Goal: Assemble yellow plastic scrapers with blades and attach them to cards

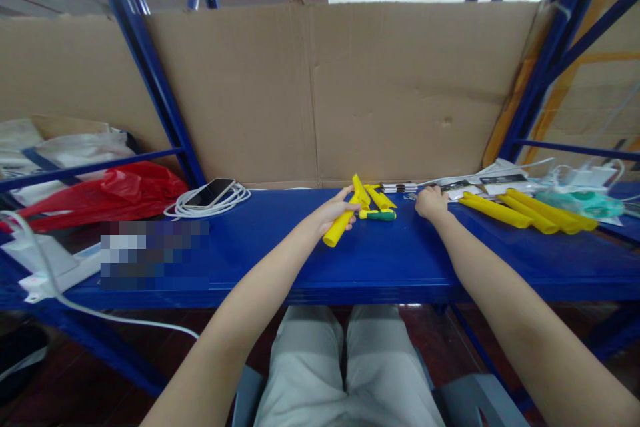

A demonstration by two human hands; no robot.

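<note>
My left hand (334, 211) is closed around a yellow plastic handle (337, 231), a tube with its round end towards me and a narrower top. Just beyond it lie more yellow plastic parts (381, 199). A green and yellow screwdriver handle (384, 215) rests on the blue bench beside them. Further right, my right hand (432, 203) is down on the bench with its fingers curled together over a few small metal pieces (411, 197). What its fingertips hold, if anything, is hidden.
Several yellow tubes (500, 210) lie at the right, before packets (505, 181) and a green plastic bag (580, 203). A phone (213, 192) sits on a coiled white cable (243, 196) at the left, near a red bag (135, 190). Cardboard (380, 93) closes off the back.
</note>
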